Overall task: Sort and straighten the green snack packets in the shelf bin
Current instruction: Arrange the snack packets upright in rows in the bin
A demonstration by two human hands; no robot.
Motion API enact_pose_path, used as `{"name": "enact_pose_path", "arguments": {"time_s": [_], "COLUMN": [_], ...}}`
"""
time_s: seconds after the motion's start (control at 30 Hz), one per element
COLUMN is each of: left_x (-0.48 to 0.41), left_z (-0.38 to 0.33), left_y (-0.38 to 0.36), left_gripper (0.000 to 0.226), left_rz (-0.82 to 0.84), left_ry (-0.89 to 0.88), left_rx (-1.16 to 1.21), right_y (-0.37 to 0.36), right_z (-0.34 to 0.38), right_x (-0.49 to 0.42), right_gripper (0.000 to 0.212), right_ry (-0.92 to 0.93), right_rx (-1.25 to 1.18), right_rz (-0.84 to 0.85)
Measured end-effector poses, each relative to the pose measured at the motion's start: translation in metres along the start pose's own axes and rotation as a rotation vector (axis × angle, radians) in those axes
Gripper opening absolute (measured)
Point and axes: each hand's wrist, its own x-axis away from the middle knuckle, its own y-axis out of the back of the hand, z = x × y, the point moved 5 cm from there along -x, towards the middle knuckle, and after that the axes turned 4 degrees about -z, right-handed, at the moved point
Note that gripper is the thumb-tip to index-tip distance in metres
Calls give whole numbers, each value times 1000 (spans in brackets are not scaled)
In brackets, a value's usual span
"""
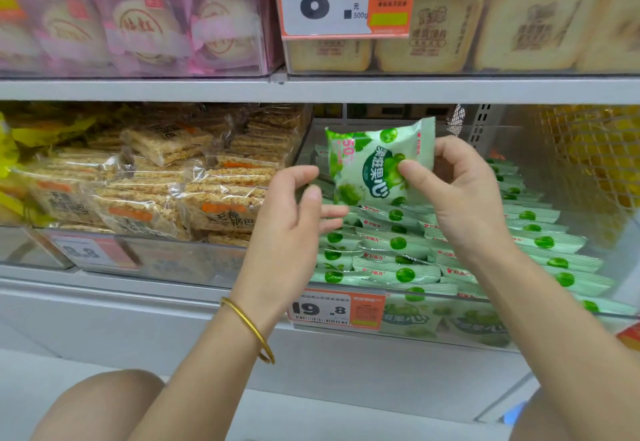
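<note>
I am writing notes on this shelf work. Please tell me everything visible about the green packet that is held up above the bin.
The packet is a small, puffy pillow pouch of glossy film, pale green with darker green fruit pictures, white script and a pink "50" mark. Its crimped end seams look intact. It is held up above the bin, tilted, printed face toward the camera. The right hand pinches its right side with thumb and fingers; the left hand is open beside it, apparently not touching.

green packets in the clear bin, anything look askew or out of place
One green packet is out of the bin, tilted in the air and pinched by the right hand. The left hand is open beside it. The rows of packets below lie flat, slightly uneven mid-bin. No damage visible.
</note>
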Motion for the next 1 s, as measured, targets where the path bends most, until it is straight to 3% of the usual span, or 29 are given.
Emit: {"name": "enact_pose_path", "arguments": {"time_s": [0.13, 0.2, 0.3, 0.57, 0.87, 1.0], "left_x": [13, 19, 23, 27, 29, 26], "left_z": [13, 20, 29, 26, 25, 26], "left_y": [-10, -16, -21, -15, -14, -14], "left_gripper": [39, 53, 60, 48, 44, 38], "left_rz": [215, 300, 291, 230, 239, 201], "left_ry": [-259, -308, -371, -444, -448, -458], "left_rx": [-740, -988, -1223, -1157, -1162, -1148], "right_y": [0, -4, -12, -39, -71, -69], "right_z": [-5, -5, -4, -9, -18, -22], "right_x": [-1, 0, 3, 3, 3, 1], "right_gripper": [14, 15, 15, 14, 38, 39], "right_ry": [-2, -1, 14, 52, 297, 220], "right_rx": [73, 43, 67, 230, 833, 888], "right_rz": [-40, -36, -7, 148, 479, 560]}}
